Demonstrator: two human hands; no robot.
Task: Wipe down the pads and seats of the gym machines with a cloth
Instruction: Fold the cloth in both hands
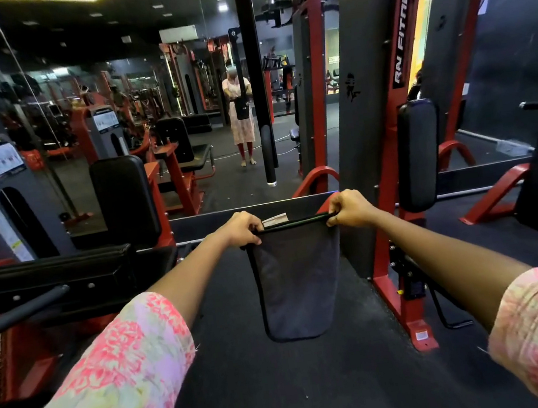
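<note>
A: Out in front, at arm's length – what were the hands doing?

B: Both up w/ the cloth [297,279]. Left hand [241,228] had fingers curled round the top-left corner, right hand [351,209] pinched the top-right. Top edge was pulled straight between them, rest hung flat over the black floor [287,391].

A: Cloth colour?

B: Dark grey, dark trim; a pale tag showed at the top edge.

A: Near any pads?

B: Not touching any. An upright black pad [419,158] stood on the red machine frame [389,256] to the right, and a black seat back [125,199] was off to the left. Mirror [213,114] ahead showed the person w/ the cloth held up.
</note>
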